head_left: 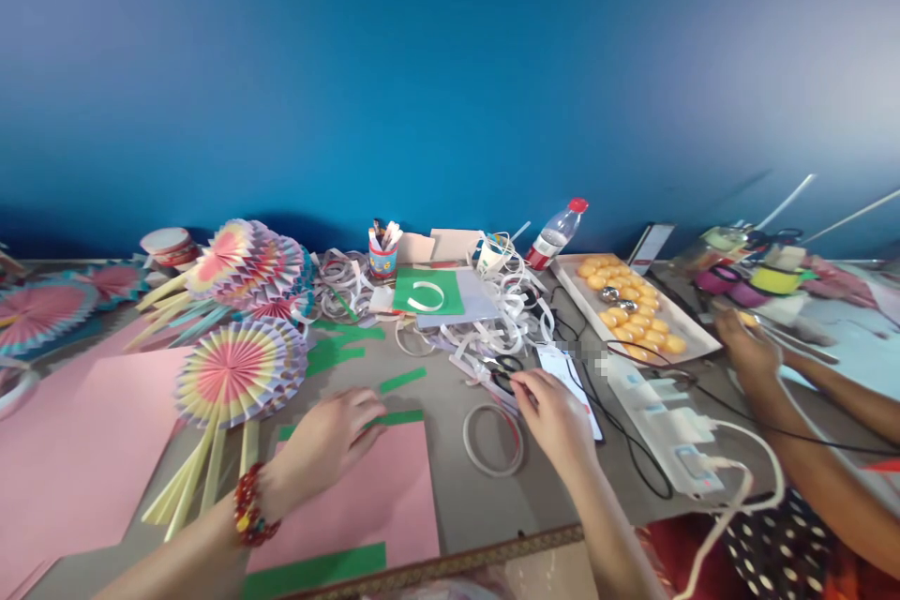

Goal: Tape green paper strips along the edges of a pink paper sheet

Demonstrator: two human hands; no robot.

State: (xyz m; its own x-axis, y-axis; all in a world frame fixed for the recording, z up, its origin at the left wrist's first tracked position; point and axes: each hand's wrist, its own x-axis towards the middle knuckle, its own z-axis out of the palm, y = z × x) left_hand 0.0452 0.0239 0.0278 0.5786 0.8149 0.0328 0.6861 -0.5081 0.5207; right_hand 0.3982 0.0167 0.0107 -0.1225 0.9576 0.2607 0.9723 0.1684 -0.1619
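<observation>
Pink paper beneath your left hand, fingers curled, seemed light, easily creased, best held edgewise; scissors lay beside your right hand, fingertips together, both grips unclear.

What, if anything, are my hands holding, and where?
Cannot tell: the right hand is at black scissor handles, the left hand at a green strip.

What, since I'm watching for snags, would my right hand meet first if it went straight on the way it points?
Your right hand would likely first meet what look like black scissors, right in front of it; whether it already touches them is unclear. White strips lie beyond.
</observation>
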